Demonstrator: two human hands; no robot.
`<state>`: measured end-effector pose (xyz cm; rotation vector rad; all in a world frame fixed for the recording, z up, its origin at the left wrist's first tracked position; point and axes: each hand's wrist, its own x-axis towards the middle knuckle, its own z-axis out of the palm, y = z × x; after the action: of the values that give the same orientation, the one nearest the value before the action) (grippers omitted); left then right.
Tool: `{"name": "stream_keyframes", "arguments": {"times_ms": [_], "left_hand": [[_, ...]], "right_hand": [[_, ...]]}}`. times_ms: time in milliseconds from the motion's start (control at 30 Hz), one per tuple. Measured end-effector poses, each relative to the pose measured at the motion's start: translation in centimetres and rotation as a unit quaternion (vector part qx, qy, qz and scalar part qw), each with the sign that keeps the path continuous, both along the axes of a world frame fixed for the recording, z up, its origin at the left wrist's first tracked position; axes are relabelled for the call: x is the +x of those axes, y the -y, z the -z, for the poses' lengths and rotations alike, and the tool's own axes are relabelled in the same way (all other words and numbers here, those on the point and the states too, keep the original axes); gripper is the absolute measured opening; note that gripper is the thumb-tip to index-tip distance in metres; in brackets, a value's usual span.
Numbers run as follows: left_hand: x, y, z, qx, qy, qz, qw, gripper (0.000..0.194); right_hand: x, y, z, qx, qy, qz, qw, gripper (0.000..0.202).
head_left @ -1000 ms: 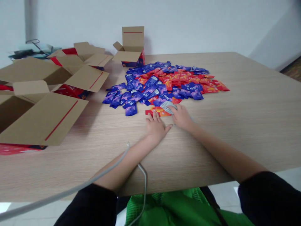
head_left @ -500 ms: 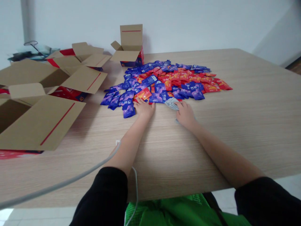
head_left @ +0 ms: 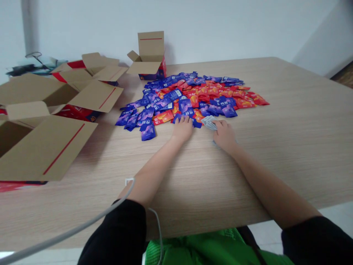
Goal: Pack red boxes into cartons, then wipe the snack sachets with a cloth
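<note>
A pile of small sachets spreads over the table, blue-purple ones (head_left: 148, 131) mixed with red-orange ones (head_left: 162, 117). My left hand (head_left: 183, 129) lies at the front edge of the pile, its fingers stretched over a blue sachet (head_left: 196, 123) that is partly covered by them. Just to the right, my right hand (head_left: 224, 135) is closed on a folded pale grey-blue cloth (head_left: 209, 122), whose bunched end points at the sachets. A bit of the same pale material shows under the right palm.
Open cardboard boxes (head_left: 63, 147) with raised flaps crowd the left side of the wooden table (head_left: 275, 147). Another open box (head_left: 151, 69) stands behind the pile by the wall. A grey cable (head_left: 82, 228) runs across my left forearm.
My left hand has moved right along the pile's front edge, baring a red-orange sachet. My right hand, still holding the cloth, has shifted slightly right.
</note>
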<state>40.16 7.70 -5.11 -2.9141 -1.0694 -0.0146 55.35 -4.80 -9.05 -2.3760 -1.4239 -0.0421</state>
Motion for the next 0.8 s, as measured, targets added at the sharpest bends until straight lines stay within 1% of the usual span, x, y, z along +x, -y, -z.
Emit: {"name": "stream_keyframes", "arguments": {"times_ms": [33, 100, 233, 300, 400, 467, 500, 533, 600, 633, 667, 700, 733, 800], "left_hand": [[0.3, 0.3, -0.3, -0.007, -0.006, -0.002, 1.000, 0.043], [0.7, 0.8, -1.0, -0.011, -0.009, -0.031, 0.999, 0.038], [0.9, 2.6, -1.9, -0.037, -0.037, -0.118, 0.992, 0.035], [0.6, 3.7, -2.4, -0.066, -0.057, -0.152, 0.985, 0.032], [-0.6, 5.5, -3.3, -0.099, -0.069, -0.163, 0.979, 0.032], [-1.9, 6.6, -4.1, -0.115, -0.065, -0.143, 0.981, 0.039], [-2.8, 7.0, -4.5, -0.122, -0.063, -0.117, 0.984, 0.042], [-3.7, 7.3, -4.8, -0.128, -0.061, -0.071, 0.987, 0.045], [-5.6, 7.4, -5.0, -0.145, -0.067, 0.059, 0.985, 0.054], [-6.6, 7.3, -4.9, -0.158, -0.076, 0.123, 0.977, 0.058], [-7.5, 7.1, -4.6, -0.174, -0.089, 0.174, 0.965, 0.061], [-8.3, 6.9, -4.1, -0.188, -0.100, 0.202, 0.956, 0.060], [-9.0, 6.7, -3.6, -0.197, -0.104, 0.206, 0.953, 0.058], [-9.8, 6.7, -2.3, -0.175, -0.084, 0.172, 0.966, 0.050]], "right_hand": [[0.1, 0.0, 0.0, 0.001, 0.000, 0.002, 1.000, 0.053], [0.3, 0.2, 0.0, 0.004, -0.001, 0.002, 1.000, 0.053], [0.5, 0.7, 0.1, 0.006, 0.007, -0.009, 1.000, 0.053], [0.4, 1.1, 0.1, 0.002, 0.010, -0.012, 1.000, 0.053], [0.3, 1.7, 0.1, -0.014, 0.008, -0.018, 1.000, 0.054], [0.2, 2.2, 0.0, -0.022, 0.007, -0.024, 0.999, 0.055], [0.1, 2.4, 0.0, -0.023, 0.006, -0.026, 0.999, 0.056], [0.0, 2.6, 0.0, -0.023, 0.004, -0.026, 0.999, 0.056], [-0.1, 3.0, 0.0, -0.023, -0.002, -0.026, 0.999, 0.055], [-0.1, 3.2, 0.0, -0.022, -0.006, -0.028, 0.999, 0.055], [-0.1, 3.4, 0.0, -0.021, -0.009, -0.029, 0.999, 0.054], [-0.1, 3.5, 0.0, -0.020, -0.011, -0.032, 0.999, 0.054], [-0.1, 3.6, 0.0, -0.018, -0.012, -0.033, 0.999, 0.054], [-0.2, 3.8, 0.0, -0.015, -0.013, -0.033, 0.999, 0.055]]}}
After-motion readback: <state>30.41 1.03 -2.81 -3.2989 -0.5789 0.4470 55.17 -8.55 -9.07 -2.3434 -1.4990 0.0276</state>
